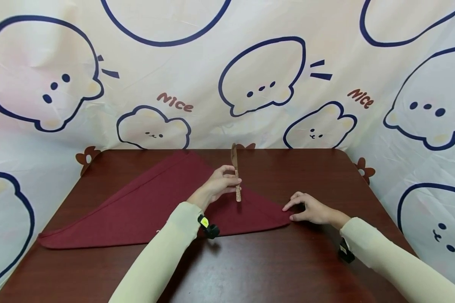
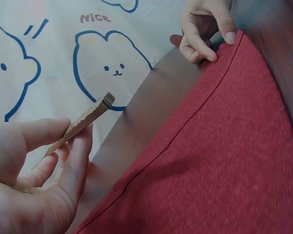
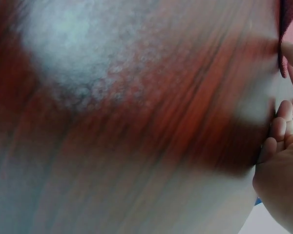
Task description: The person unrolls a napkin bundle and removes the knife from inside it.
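Observation:
A burgundy cloth [image 1: 136,219], folded into a rough triangle, lies flat on the dark wooden table. My left hand [image 1: 220,183] grips a gold table knife [image 1: 238,185] by its textured handle above the cloth, the blade pointing to the far side. The handle's end [image 2: 107,100] sticks out between thumb and fingers in the left wrist view. At the cloth's right corner my right hand [image 1: 311,209] pinches the edge between thumb and bent fingers. Only the tip of that corner [image 3: 283,58] shows in the right wrist view, by the thumb.
Bare brown tabletop [image 1: 258,269] spreads in front of the cloth and to the right. A pale curtain [image 1: 204,75] with cartoon outlines hangs behind the table and on both sides. The cloth's far point reaches the table's back edge.

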A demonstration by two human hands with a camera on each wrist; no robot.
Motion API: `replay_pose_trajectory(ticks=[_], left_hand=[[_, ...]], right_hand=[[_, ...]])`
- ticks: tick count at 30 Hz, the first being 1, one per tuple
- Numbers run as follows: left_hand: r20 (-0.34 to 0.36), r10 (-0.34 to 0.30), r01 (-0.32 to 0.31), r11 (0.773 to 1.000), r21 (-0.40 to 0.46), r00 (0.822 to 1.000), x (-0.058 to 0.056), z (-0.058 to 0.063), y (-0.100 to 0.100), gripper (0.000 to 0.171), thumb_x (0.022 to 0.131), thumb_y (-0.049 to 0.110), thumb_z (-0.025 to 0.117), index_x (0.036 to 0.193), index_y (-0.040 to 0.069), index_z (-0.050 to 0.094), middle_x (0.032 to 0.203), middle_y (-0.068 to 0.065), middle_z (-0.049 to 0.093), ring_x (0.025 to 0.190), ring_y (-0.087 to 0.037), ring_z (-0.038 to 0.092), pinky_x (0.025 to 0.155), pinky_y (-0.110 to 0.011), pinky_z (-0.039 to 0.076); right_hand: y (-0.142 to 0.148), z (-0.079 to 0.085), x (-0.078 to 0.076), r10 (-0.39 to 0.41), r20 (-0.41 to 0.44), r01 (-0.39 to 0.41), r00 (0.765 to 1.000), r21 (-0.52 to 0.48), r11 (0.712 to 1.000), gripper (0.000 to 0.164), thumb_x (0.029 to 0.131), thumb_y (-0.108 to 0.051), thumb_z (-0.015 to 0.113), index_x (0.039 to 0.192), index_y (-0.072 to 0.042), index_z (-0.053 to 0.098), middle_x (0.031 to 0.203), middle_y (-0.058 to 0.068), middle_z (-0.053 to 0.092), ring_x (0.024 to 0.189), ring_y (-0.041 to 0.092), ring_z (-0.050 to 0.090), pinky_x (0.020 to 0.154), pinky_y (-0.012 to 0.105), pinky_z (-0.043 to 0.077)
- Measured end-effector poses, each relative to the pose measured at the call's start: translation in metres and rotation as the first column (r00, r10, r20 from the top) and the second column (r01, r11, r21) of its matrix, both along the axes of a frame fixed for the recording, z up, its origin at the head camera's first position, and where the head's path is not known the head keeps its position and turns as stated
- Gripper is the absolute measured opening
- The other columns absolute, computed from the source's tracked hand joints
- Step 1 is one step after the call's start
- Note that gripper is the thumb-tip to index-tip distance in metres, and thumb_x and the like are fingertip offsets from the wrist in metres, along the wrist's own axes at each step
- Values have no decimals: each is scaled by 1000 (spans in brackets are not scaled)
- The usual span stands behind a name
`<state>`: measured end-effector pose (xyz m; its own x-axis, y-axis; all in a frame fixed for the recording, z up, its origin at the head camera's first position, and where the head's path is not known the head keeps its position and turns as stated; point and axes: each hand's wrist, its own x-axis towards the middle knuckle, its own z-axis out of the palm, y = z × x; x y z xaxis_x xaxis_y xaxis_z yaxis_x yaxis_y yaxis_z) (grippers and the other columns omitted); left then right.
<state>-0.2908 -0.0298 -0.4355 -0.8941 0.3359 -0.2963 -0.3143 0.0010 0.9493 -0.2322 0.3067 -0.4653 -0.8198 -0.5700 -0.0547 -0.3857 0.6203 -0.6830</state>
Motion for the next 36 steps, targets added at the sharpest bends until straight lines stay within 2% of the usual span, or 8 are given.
replay_pose_trajectory(ticks=[3,8,16,20,25,30,36], left_hand=[[1,-1,1,1000,10,1000,-1,-2,6,53,96,2,66,142,8,41,124,-15,59,118,-35,64,96,-40,57],[14,3,-3,999,34,1000,-3,-5,15,51,96,1,65,141,8,42,122,-15,59,122,-40,62,95,-40,57],[8,-14,13,998,61,1000,-6,-2,30,51,96,-2,63,141,7,41,120,-14,59,125,-43,60,96,-41,57],[28,-10,8,998,66,1000,-6,-2,38,49,95,-1,64,138,8,43,117,-13,60,124,-41,61,95,-41,58],[56,-20,16,998,68,998,-6,-4,48,50,96,-1,64,140,8,42,126,-17,60,125,-41,61,94,-39,58],[57,-2,-2,997,80,998,-9,-5,56,50,96,-1,64,140,8,42,130,-19,59,126,-41,61,94,-38,58],[65,8,-11,999,52,998,-12,-12,60,51,96,1,65,141,9,43,132,-19,58,121,-36,65,95,-39,58]], right_hand=[[0,0,0,-2,2,2,1000,0,1000,24,85,-18,81,108,-17,79,108,4,57,103,11,47,93,30,41],[0,-1,1,-4,-2,4,1000,1,1000,24,85,-18,81,109,-18,78,110,4,57,104,10,47,93,30,41],[0,1,2,-6,-16,6,1000,-9,1000,23,84,-16,81,107,-16,79,108,4,57,103,10,47,92,29,42],[0,0,2,-5,-4,5,1000,-15,1000,23,85,-17,81,108,-17,78,108,4,57,103,11,47,92,29,41],[1,-2,3,-2,-7,2,1000,-9,1000,23,85,-18,81,108,-17,78,108,5,57,104,12,47,92,30,42],[1,-2,1,-8,-12,7,1000,-18,1000,23,85,-17,80,108,-16,78,108,5,57,103,11,48,92,30,42],[0,-2,1,1,-5,-1,1000,-25,1000,22,86,-17,80,108,-16,78,108,5,57,103,12,48,92,30,42]])
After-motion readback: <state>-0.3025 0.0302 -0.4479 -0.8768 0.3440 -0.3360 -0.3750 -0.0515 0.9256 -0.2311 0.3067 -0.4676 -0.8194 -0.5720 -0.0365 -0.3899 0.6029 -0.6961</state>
